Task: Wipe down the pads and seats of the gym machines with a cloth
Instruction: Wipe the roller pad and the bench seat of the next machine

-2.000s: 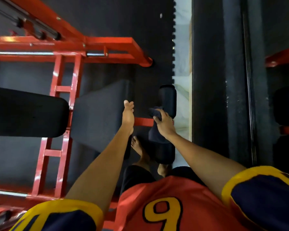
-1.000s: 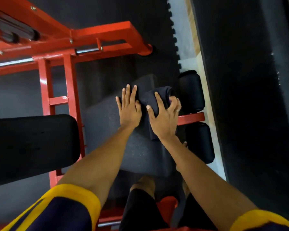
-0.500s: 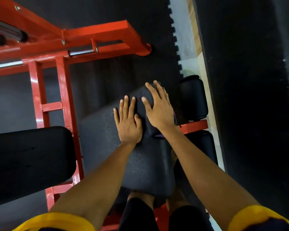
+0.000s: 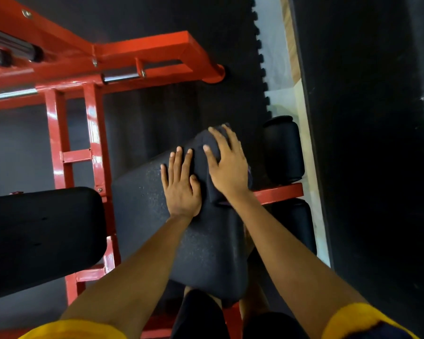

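A dark speckled seat pad [image 4: 145, 216] of a red-framed gym machine slopes away from me at centre. A dark cloth [image 4: 201, 155] lies over the pad's far right part. My right hand [image 4: 228, 167] presses flat on the cloth with fingers spread toward the pad's far edge. My left hand [image 4: 180, 184] lies flat on the pad just left of it, fingertips touching the cloth's edge. Most of the cloth is hidden under my right hand.
A long black bench pad [image 4: 39, 236] sits at the left. Two black roller pads [image 4: 283, 150] [image 4: 296, 221] flank a red bar at the right. The red steel frame [image 4: 142, 55] crosses the top. Black rubber floor matting [image 4: 377, 143] with a pale strip runs along the right.
Two seconds ago my right hand held the cloth by the roller pad. Both hands then came onto the seat pad, and the right hand slid the cloth toward the pad's far edge.
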